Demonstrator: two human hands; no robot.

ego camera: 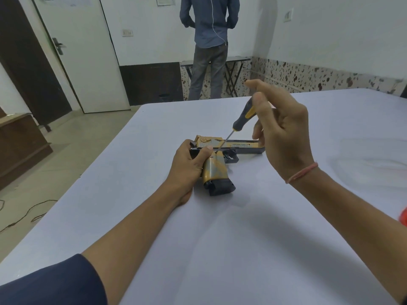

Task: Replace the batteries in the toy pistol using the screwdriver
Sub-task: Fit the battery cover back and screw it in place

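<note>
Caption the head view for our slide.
Left hand holds the toy pistol; right hand holds the screwdriver, tip on its grip.

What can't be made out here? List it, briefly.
Head view only:
- What the screwdriver tip meets on the pistol: too small.
- Pistol's rear: covered by the left hand.
- Screwdriver's handle end: behind the right hand.
- Slide lettering: too small.
- Orange thing: cut off by the right edge.
</note>
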